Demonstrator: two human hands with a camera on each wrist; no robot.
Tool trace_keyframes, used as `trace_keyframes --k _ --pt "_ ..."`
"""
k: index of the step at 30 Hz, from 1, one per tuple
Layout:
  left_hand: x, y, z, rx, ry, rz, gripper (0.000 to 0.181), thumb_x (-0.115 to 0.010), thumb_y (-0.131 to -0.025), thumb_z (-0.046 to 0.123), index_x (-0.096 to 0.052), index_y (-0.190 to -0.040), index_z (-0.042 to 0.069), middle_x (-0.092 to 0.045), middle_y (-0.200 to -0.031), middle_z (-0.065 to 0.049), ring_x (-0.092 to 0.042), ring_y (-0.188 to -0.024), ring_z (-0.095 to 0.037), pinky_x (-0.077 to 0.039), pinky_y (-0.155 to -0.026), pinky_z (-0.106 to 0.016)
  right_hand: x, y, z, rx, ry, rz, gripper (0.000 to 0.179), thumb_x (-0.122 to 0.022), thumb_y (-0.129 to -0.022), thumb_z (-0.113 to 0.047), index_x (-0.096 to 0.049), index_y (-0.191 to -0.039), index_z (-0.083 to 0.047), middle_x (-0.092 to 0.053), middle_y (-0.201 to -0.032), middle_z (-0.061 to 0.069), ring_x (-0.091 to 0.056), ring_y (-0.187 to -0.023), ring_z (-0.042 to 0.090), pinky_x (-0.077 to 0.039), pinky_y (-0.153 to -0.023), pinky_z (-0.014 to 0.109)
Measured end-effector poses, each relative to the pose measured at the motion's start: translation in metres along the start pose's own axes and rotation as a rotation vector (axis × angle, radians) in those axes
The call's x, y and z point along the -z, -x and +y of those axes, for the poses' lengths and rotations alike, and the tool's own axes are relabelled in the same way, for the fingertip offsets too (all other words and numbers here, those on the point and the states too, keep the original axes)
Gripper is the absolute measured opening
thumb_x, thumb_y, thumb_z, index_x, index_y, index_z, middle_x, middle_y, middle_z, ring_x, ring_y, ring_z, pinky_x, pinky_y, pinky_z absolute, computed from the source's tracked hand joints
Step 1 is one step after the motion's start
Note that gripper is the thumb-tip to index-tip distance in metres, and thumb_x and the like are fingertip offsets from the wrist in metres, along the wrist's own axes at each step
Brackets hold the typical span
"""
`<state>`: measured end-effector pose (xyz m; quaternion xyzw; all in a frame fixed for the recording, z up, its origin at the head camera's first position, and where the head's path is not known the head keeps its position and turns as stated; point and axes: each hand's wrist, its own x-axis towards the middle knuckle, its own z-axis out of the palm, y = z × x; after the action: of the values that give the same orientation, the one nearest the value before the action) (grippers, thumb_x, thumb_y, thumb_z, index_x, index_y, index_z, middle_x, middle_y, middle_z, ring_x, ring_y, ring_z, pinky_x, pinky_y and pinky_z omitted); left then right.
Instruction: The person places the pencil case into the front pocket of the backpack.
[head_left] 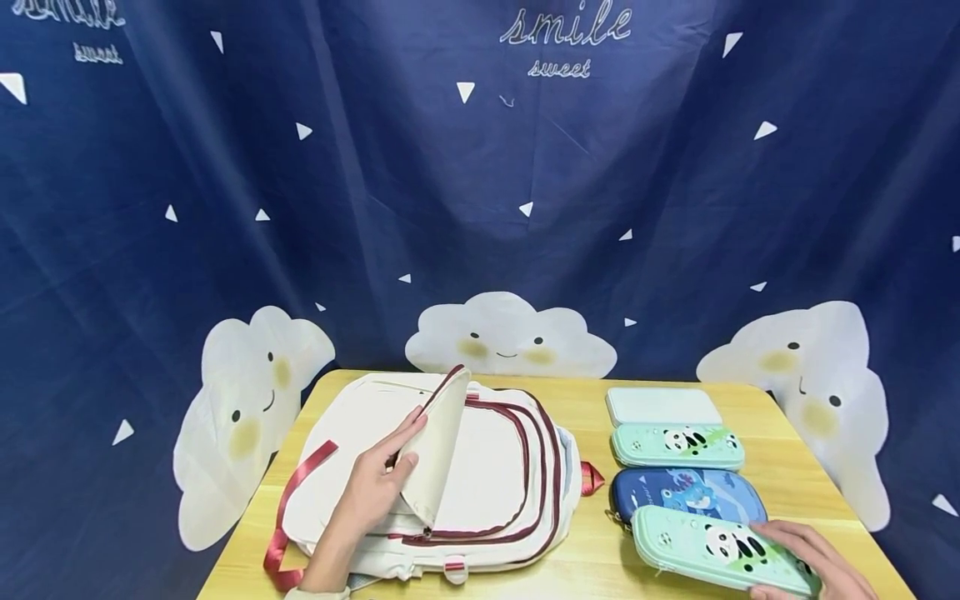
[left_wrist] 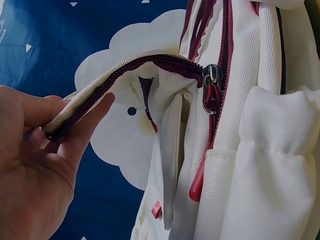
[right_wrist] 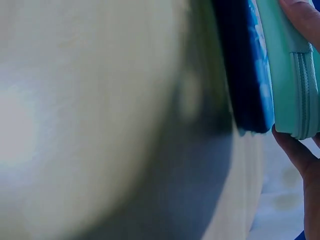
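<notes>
A white backpack (head_left: 491, 467) with dark red zippers lies on the table, its front pocket unzipped. My left hand (head_left: 378, 475) pinches the edge of the pocket flap (head_left: 438, 454) and holds it folded back. In the left wrist view the flap's zipper edge (left_wrist: 95, 92) sits between thumb and fingers, and the pocket gapes beside a metal zipper pull (left_wrist: 212, 87). My right hand (head_left: 813, 558) grips the right end of a mint green panda pencil case (head_left: 712, 550). That case overlaps the front edge of a dark blue pencil case (head_left: 637, 492) in the head view.
Behind the blue case lie another mint panda pencil case (head_left: 645, 446) and a pale plain case (head_left: 663, 407), in a row at the table's right. A red strap (head_left: 288, 500) trails off the backpack's left side. A navy curtain (head_left: 480, 183) with clouds hangs behind the wooden table (head_left: 570, 575).
</notes>
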<state>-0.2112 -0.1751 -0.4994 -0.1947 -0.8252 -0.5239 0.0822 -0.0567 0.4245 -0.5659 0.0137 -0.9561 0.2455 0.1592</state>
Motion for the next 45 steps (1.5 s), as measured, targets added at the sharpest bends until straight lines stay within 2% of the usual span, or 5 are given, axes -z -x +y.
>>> trace_keyframes --k 5,10,28,39,45 --pt "-0.001 0.0 -0.001 -0.012 0.005 0.0 0.058 -0.065 -0.102 -0.009 -0.063 -0.155 0.014 -0.051 -0.168 -0.004 -0.043 -0.156 -0.028 -0.03 -0.118 -0.004 0.006 -0.016 -0.004 -0.033 0.03 -0.095 0.069 -0.099 -0.074 -0.05 -0.075 -0.135 -0.027 -0.062 -0.129 -0.015 -0.034 -0.107 -0.029 -0.03 -0.076 0.004" --pt "-0.002 0.001 0.0 0.003 0.001 -0.001 0.059 -0.065 -0.102 -0.008 -0.063 -0.155 0.016 -0.051 -0.168 -0.001 -0.044 -0.156 -0.025 -0.03 -0.118 -0.005 0.001 -0.023 -0.01 0.063 0.002 0.007 0.071 -0.104 -0.068 -0.043 -0.076 -0.133 -0.032 -0.053 -0.123 -0.035 -0.032 -0.112 -0.032 -0.026 -0.08 0.0" --pt "-0.003 0.002 0.003 0.018 0.018 0.0 0.058 -0.065 -0.102 -0.008 -0.063 -0.155 0.016 -0.051 -0.168 -0.001 -0.044 -0.157 -0.026 -0.031 -0.117 -0.005 -0.008 -0.055 -0.04 0.275 -0.11 0.097 0.082 -0.108 -0.06 -0.025 -0.075 -0.135 -0.029 -0.061 -0.133 -0.023 -0.04 -0.129 -0.023 -0.023 -0.098 -0.003" --pt "-0.004 0.001 0.005 -0.01 0.026 0.013 0.058 -0.064 -0.101 -0.009 -0.063 -0.154 0.015 -0.052 -0.168 -0.001 -0.044 -0.157 -0.027 -0.029 -0.118 -0.004 -0.029 -0.071 -0.065 0.273 -0.127 0.083 0.079 -0.106 -0.065 -0.029 -0.074 -0.137 -0.031 -0.061 -0.134 -0.014 -0.039 -0.127 -0.021 -0.021 -0.102 -0.005" --pt "-0.004 0.001 0.004 -0.016 0.035 0.013 0.058 -0.064 -0.101 -0.01 -0.063 -0.155 0.014 -0.051 -0.167 -0.001 -0.044 -0.157 -0.027 -0.03 -0.118 -0.005 -0.041 -0.078 -0.078 0.342 -0.136 0.099 0.082 -0.107 -0.063 -0.028 -0.074 -0.139 -0.03 -0.065 -0.133 -0.007 -0.046 -0.129 -0.013 -0.024 -0.107 -0.002"
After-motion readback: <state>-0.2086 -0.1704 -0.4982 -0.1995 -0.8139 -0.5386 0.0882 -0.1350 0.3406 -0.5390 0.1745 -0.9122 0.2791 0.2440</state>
